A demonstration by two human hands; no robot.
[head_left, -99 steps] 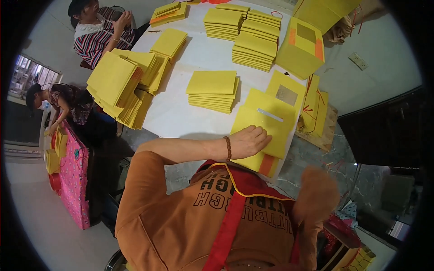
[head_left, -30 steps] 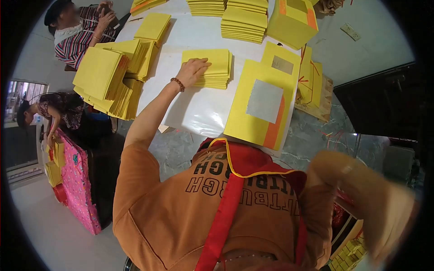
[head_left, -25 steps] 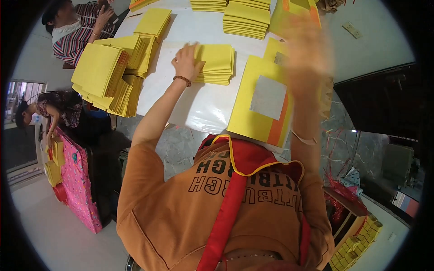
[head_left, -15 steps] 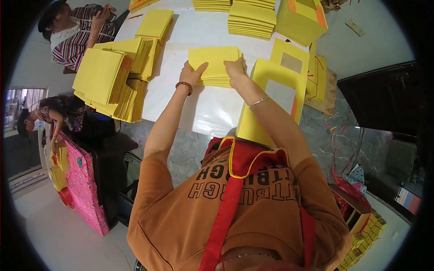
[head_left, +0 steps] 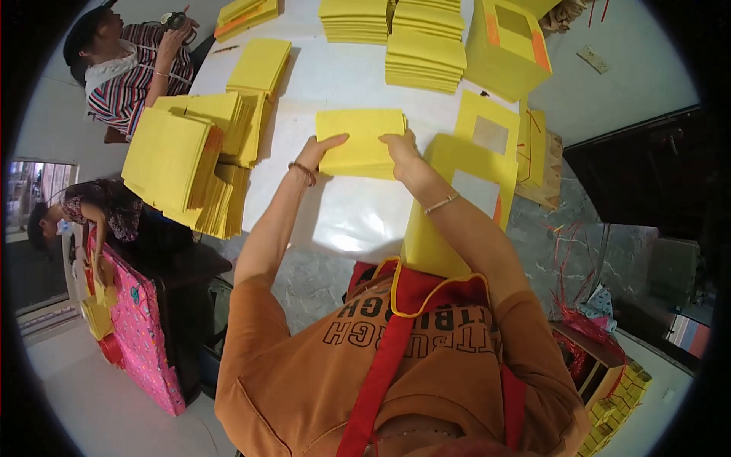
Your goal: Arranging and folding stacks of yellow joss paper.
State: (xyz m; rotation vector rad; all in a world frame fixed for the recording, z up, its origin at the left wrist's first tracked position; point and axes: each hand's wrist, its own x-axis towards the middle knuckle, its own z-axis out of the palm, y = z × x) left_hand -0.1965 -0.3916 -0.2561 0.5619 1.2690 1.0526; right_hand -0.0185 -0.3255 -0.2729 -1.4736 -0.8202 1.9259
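A stack of yellow paper sheets (head_left: 360,139) is held level over the white table, its near edge fairly even. My left hand (head_left: 318,151) grips the stack's left end, thumb lying on top and fingers hidden underneath or behind. At the other end, my right hand (head_left: 401,153) closes on it in the same way, thumb on top. Whether the stack rests on the table or is lifted, I cannot tell. Just right of my right hand, a large yellow block with a pale grey patch (head_left: 476,190) stands at the table's near edge, under my right forearm.
Leaning yellow stacks (head_left: 169,158) crowd the table's left side. More stacks (head_left: 424,61) and a yellow box (head_left: 509,46) stand at the far side. One person (head_left: 145,65) sits at far left; another (head_left: 103,202) bends over a pink-covered table (head_left: 137,320). Red strings (head_left: 565,259) hang at right.
The whole view has shifted, so the table appears lower. The stack's near edge, staggered before, now looks more even. Both hands still hold it, the left thumb lying flatter across the top.
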